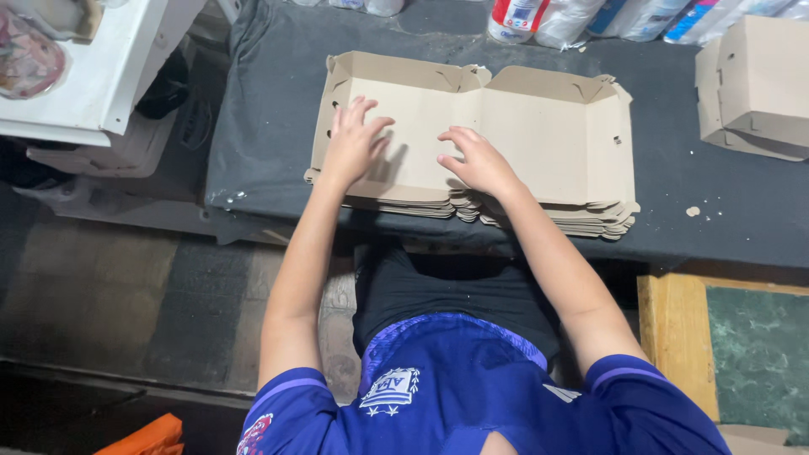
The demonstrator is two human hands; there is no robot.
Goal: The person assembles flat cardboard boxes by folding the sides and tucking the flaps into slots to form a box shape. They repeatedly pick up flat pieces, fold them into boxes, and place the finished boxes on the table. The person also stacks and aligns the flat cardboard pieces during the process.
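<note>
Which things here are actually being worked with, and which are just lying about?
In use:
left hand and right hand, both flat on the top sheet
stack of flat cardboard box blanks

Lying about:
folded cardboard boxes
plastic-wrapped packs
white appliance
orange object

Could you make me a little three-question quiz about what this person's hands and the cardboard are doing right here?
1. True or false: both hands rest on the top sheet of the stack of flat cardboard box blanks.
2. Which hand lies nearer the blank's middle fold? A) left hand B) right hand
3. What stands at the table's far right edge?

Key
1. True: the left hand and the right hand both lie flat on the top blank, fingers spread, gripping nothing.
2. B: the right hand sits beside the centre crease, while the left hand is toward the left end.
3. Already folded cardboard boxes, on the dark cloth-covered table.
</note>
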